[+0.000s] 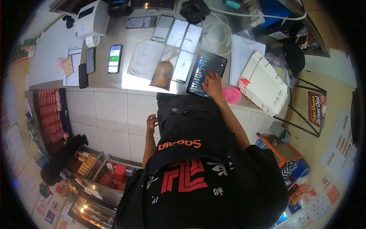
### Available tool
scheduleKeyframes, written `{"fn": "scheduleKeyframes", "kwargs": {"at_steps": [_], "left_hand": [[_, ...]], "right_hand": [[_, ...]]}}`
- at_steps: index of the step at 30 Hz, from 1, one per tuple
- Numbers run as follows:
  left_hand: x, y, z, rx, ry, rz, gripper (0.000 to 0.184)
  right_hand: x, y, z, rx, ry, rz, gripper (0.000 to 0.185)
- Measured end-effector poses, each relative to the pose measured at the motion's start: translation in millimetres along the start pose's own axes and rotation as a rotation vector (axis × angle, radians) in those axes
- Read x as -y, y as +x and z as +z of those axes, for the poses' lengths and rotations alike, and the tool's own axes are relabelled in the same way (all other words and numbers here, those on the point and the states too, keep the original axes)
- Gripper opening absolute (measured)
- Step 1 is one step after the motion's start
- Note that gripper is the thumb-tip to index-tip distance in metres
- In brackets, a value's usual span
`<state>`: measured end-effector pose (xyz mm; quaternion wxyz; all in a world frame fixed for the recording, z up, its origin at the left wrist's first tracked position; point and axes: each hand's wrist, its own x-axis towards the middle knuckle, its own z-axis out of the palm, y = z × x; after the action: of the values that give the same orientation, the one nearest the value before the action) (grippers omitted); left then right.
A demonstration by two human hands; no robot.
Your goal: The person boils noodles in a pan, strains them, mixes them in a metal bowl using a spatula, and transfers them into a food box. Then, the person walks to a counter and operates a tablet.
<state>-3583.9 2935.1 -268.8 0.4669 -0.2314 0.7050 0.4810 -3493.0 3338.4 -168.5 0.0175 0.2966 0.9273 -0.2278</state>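
My right hand [213, 86] is over a black tablet [198, 78] lying at the table's front edge. Its index finger is stretched out onto the dark screen, which shows a list with small coloured icons. My left hand [151, 123] hangs beside my body, below the table edge, with fingers loosely bent, apart and nothing visible in them. Left of the tablet lies a phone [182, 68] with a lit white screen. A clear plastic bag with brown contents [163, 73] lies beside that phone. A pink round item [231, 95] sits just right of my right forearm.
More phones, including one with a green-and-white screen [114, 59], lie across the metal table [103, 76]. A white label printer [91, 20] stands at the back left. Papers [146, 58], white cables [219, 32] and a flat white carton [264, 84] are around. Another person [57, 164] is at lower left.
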Motion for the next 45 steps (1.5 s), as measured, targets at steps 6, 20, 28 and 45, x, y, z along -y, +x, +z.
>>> {"fn": "scheduleKeyframes", "kwargs": {"at_steps": [6, 20, 28, 45], "left_hand": [[41.4, 24.1, -3.9, 0.033, -0.020, 0.025, 0.017], [32.9, -0.6, -7.4, 0.010, 0.035, -0.026, 0.028], [-0.5, -4.7, 18.0, -0.354, 0.299, 0.495, 0.032], [-171.1, -25.1, 147.7, -0.379, 1.052, 1.262, 0.068]], "right_hand": [[4.5, -11.4, 1.8, -0.112, 0.054, -0.117, 0.020], [-3.6, 0.4, 10.6, -0.015, 0.036, -0.064, 0.018], [4.9, -4.0, -2.9, -0.108, 0.109, -0.073, 0.019], [-4.2, -13.8, -3.6, -0.185, 0.179, -0.064, 0.019]]}}
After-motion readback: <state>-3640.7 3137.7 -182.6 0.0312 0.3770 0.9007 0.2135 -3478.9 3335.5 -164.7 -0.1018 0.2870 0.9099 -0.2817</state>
